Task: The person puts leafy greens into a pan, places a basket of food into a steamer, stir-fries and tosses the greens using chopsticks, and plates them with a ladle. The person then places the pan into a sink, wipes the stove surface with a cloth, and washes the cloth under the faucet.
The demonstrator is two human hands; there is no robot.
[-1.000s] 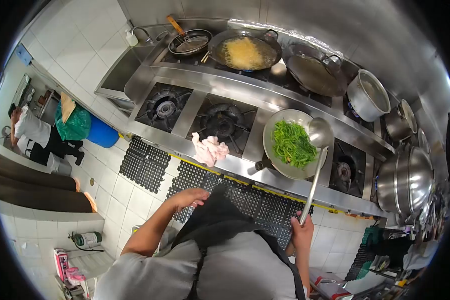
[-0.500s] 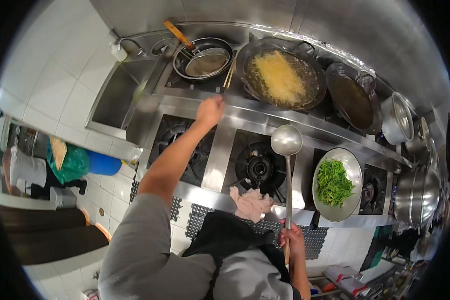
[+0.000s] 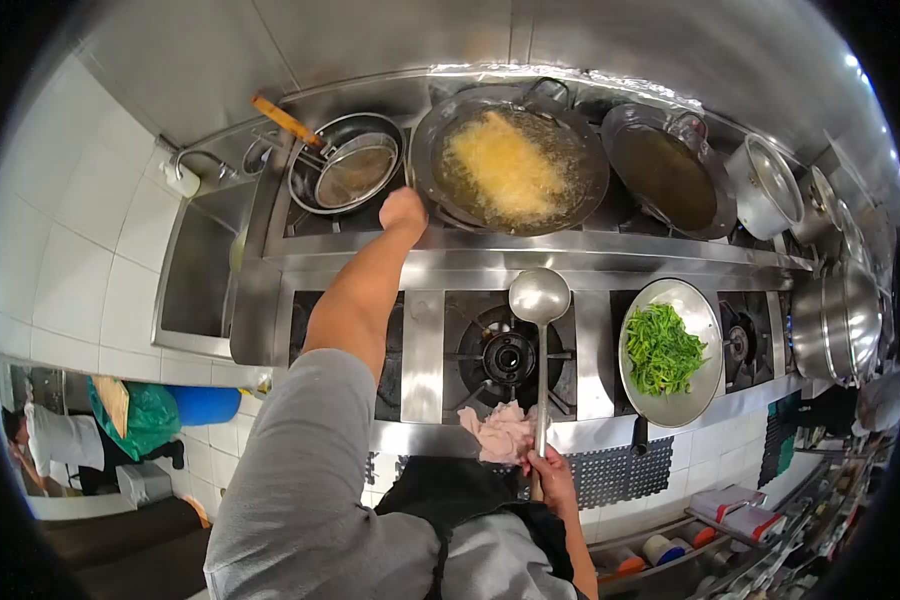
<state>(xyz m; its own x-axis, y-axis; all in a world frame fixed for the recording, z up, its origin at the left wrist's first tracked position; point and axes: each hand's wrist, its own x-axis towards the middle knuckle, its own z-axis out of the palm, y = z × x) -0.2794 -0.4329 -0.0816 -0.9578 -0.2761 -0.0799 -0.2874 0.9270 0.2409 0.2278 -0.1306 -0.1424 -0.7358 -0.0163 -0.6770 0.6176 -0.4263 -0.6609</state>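
Observation:
My left hand (image 3: 403,210) is closed at the gap between the small black pan (image 3: 300,185) and the wok of bubbling oil (image 3: 435,195); what its fingers hold, if anything, is hidden. Pale yellow food (image 3: 505,168) floats in that oil. Low in front, my right hand (image 3: 553,480) grips the handle of a long metal ladle (image 3: 540,296), whose bowl hangs over the front burner. Beside this hand a pink cloth (image 3: 498,432) lies on the stove's front edge. Green vegetables (image 3: 662,350) fill a pale pan (image 3: 705,385) to the right.
A strainer (image 3: 355,172) rests in the small black pan. Another wok (image 3: 670,185) and several metal pots (image 3: 765,190) stand at the back right. At left are a sink (image 3: 205,270), a blue barrel (image 3: 208,404) and another person (image 3: 60,440).
My left hand has reached from beside me to the back row of the stove and closed. The ladle has moved left, away from the vegetable pan, in my right hand. The view has shifted.

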